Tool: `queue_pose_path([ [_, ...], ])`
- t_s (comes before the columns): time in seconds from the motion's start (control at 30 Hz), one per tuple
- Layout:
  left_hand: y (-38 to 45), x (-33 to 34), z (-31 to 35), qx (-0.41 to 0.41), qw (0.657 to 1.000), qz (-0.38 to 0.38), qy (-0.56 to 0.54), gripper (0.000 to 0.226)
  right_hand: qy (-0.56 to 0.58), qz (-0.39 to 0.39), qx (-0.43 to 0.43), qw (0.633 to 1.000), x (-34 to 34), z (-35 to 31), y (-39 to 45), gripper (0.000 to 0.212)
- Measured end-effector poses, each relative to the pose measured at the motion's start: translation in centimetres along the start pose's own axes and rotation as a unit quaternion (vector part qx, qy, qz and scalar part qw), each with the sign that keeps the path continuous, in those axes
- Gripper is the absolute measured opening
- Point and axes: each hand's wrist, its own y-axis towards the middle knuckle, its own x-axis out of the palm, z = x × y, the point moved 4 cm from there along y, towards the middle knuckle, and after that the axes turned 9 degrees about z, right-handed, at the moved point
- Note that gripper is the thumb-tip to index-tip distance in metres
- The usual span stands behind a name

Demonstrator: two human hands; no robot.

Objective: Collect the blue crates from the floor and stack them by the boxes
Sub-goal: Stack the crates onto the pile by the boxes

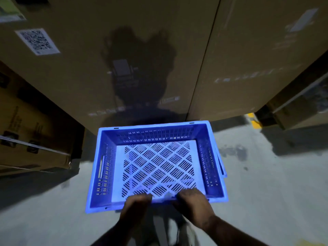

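A blue perforated plastic crate (156, 166) fills the centre of the view, empty, its slotted bottom showing. My left hand (136, 203) and my right hand (192, 199) both grip its near rim, side by side. A second blue rim (224, 167) peeks out beneath it on the right, so the crate seems to sit on another crate. The crate's far edge lies close to the base of the tall cardboard boxes (110, 71). Whether the two crates are fully nested I cannot tell.
Two big brown boxes form a wall ahead, with a QR label (37, 41) on the left one. Lower strapped cartons (33, 139) stand at the left. More cartons (298, 110) and a yellow floor mark (255, 123) are at the right. Grey concrete floor (275, 192) surrounds the crate.
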Motion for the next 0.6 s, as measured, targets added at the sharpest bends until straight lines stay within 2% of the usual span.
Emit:
queue_pose_path([
  [0.07,1.0,-3.3,1.5,0.032,0.996,-0.009,0.085,0.009,-0.04,0.003,-0.067,0.997,-0.1,-0.2,1.6,0.031],
  [0.13,2.2,-6.4,2.6,0.017,0.99,-0.045,0.133,0.019,-0.106,0.024,-0.093,0.99,-1.1,-0.7,4.0,0.016],
  [0.17,2.9,-7.7,3.0,0.005,0.989,-0.037,0.141,0.021,-0.129,0.028,-0.086,0.987,-1.5,-0.8,5.1,0.012],
  [0.27,4.5,-9.4,3.7,-0.033,0.988,0.015,0.147,0.02,-0.165,0.021,-0.011,0.986,-1.5,-0.7,6.5,0.022],
  [0.37,4.8,-8.8,4.3,-0.053,0.985,0.005,0.162,0.024,-0.184,0.029,0.059,0.981,-0.3,-1.1,5.7,0.015],
  [0.43,4.1,-7.7,4.0,-0.063,0.989,0.0,0.133,0.023,-0.179,0.035,0.062,0.981,0.3,-1.8,5.1,0.016],
  [0.5,3.3,-7.1,3.6,-0.048,0.993,0.025,0.108,0.025,-0.179,0.043,0.038,0.982,0.1,-2.4,4.7,0.023],
  [0.6,2.6,-7.0,3.7,-0.039,0.993,0.07,0.092,0.029,-0.175,0.087,0.011,0.981,-0.8,-2.8,4.5,0.017],
])
